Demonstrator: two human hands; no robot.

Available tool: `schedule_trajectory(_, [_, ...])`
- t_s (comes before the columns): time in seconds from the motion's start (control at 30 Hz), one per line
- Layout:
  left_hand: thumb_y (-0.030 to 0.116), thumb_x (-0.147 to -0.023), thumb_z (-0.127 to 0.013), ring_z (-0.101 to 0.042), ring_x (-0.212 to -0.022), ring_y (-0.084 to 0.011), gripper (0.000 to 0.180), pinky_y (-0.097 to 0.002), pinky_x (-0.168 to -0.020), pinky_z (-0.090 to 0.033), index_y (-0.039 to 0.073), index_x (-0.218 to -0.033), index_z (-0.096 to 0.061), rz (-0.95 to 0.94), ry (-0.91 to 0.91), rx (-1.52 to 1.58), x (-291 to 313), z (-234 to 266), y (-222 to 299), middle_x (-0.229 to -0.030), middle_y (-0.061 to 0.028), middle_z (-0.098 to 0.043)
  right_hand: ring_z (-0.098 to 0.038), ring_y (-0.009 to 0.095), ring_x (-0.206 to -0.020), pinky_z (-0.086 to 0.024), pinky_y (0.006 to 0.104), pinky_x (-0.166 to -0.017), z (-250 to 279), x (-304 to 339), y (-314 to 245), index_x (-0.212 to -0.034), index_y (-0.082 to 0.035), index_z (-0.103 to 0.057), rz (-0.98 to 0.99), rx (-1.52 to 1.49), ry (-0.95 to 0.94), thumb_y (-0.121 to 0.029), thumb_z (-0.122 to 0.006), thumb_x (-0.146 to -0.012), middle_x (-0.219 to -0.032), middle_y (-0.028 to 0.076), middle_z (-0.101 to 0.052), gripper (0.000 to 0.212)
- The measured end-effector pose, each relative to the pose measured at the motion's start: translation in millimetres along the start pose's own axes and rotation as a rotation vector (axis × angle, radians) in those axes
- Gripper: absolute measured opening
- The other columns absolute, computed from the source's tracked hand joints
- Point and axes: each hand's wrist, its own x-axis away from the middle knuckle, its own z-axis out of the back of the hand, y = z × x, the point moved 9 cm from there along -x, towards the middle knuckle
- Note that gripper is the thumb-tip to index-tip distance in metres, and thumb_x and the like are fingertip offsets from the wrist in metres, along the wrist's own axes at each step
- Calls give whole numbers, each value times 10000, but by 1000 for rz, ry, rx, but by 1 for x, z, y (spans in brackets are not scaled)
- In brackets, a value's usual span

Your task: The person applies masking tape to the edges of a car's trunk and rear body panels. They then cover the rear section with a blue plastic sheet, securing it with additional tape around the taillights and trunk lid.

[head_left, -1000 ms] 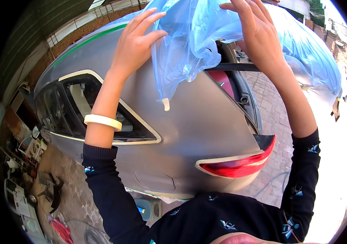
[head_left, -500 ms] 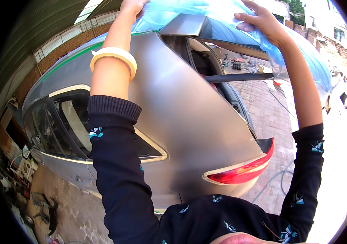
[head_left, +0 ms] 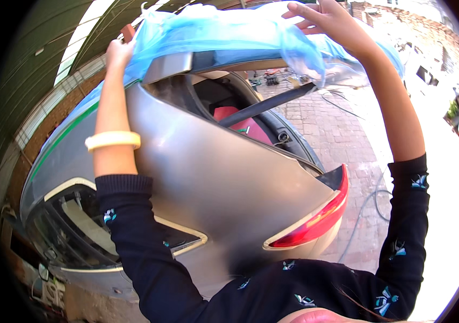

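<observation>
Thin blue plastic film lies bunched over the top of a grey car and its raised tailgate. My left hand is closed on the film's left edge near the roof corner. Above the tailgate, my right hand has its fingers stretched apart beside the film; whether they touch it I cannot tell. A roll of masking tape rings my left forearm. The car's bare grey rear side panel lies between my arms. Cream tape edges the red tail light and the side window.
A dark strut slants across the open boot. Green tape runs along the roof edge. A hose lies on the brick paving to the right. Tools lie on the ground beyond the car.
My left hand has moved left and down with the film's edge. The right hand has risen slightly left, its fingers now spread. The view has shifted, showing more of the boot.
</observation>
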Motion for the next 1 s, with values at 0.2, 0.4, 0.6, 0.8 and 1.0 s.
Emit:
schedule_trajectory(0.2, [168,-894,-594,-537,-1085,-254,290,-403,-956,-449,23,-1144,-614,-517,871,498,147,130,134,-1117,-139,-588,-691,206,-915,-552,310,-834,123,79,11,-1433,47,-284,382,90,378,-122,-646,-957,-938,150,-699,621])
schedule_trajectory(0.4, [34,-718,-746,-548,-1226,-266,551,-413,-1019,-466,138,-1246,-626,-1674,335,147,338,86,307,-1348,-53,-576,-670,213,-992,-517,343,-892,189,138,68,-1447,14,-298,339,520,624,-182,-638,-964,-1019,146,-708,622])
schedule_trajectory(0.6, [6,-746,-680,-578,-1173,-245,376,-365,-973,-481,100,-1111,-684,-1782,429,53,342,50,350,-1235,-56,-631,-537,334,-1272,-421,450,-1062,274,156,192,-1489,31,-308,91,603,782,-580,-454,-993,-1284,276,-587,801])
schedule_trajectory(0.8, [-10,-811,-625,-620,-891,-212,179,-314,-788,-499,29,-969,-700,-1348,357,466,332,88,352,-983,-64,-668,-499,304,-1334,-281,435,-1162,298,172,286,-1504,61,-235,-78,465,737,-676,-293,-988,-1299,186,-634,902])
schedule_trajectory(1.0, [17,-779,-683,-593,-825,-256,266,-348,-728,-482,4,-1042,-645,-1067,-120,639,359,12,322,-965,-99,-640,-512,333,-1302,-305,430,-1143,274,171,292,-1442,-28,-449,-97,449,867,-594,-276,-1025,-1458,226,-457,725])
